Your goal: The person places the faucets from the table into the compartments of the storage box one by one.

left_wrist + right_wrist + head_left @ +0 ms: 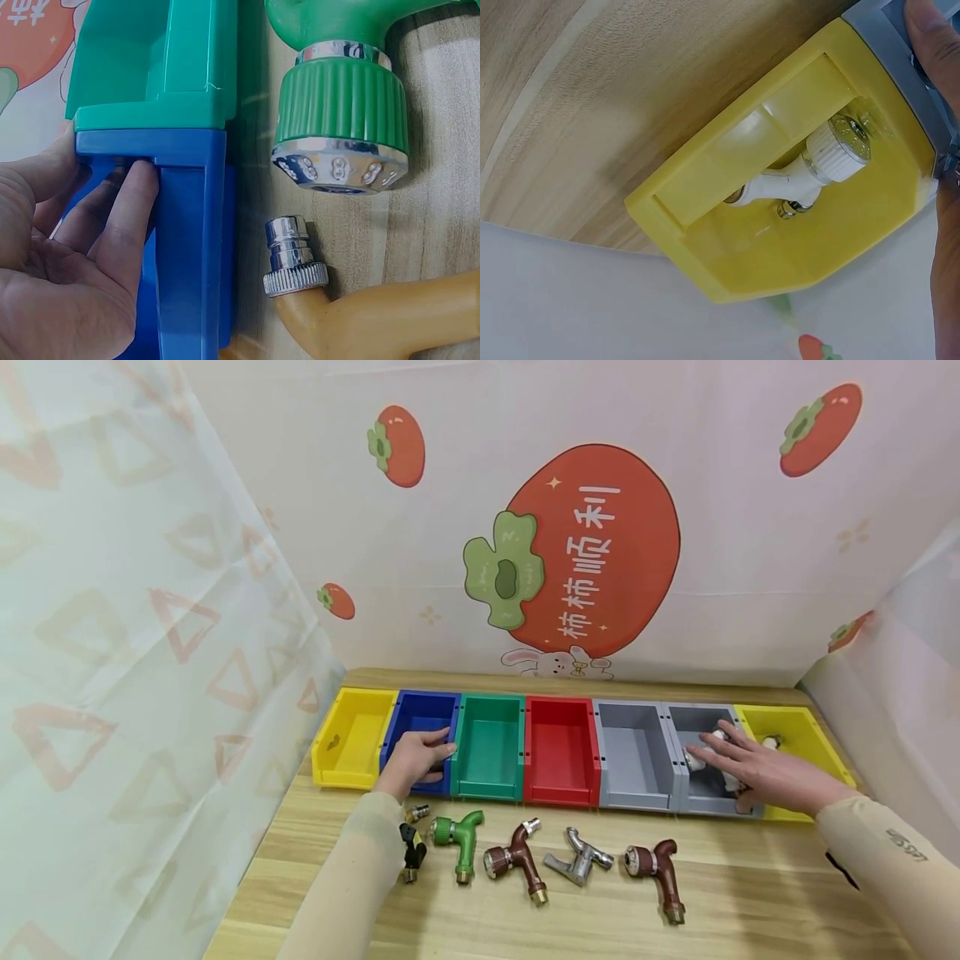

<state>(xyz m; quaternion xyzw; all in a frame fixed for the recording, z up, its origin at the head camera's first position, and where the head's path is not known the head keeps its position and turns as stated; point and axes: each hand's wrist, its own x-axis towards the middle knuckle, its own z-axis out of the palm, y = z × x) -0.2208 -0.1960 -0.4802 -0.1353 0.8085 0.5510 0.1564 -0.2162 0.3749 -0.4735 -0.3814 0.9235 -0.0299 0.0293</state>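
My left hand (416,760) reaches to the blue bin (180,262). Its fingers are inside and its thumb is on the other side of the wall beside the green bin (491,743), pinching that edge. My right hand (765,768) spreads over the right-hand grey bin (686,722), fingers mostly straight, thumb by the front edge. A white faucet (696,762) lies in that bin, partly hidden beneath the hand. Another white faucet (795,180) lies in the right yellow bin (742,266).
Between the yellow bins stand a red bin (562,743) and another grey bin (636,747). In front lie a black faucet (410,847), a green faucet (465,843), brown faucets (519,860) and a chrome faucet (581,860). A tan faucet (390,311) lies near the blue bin.
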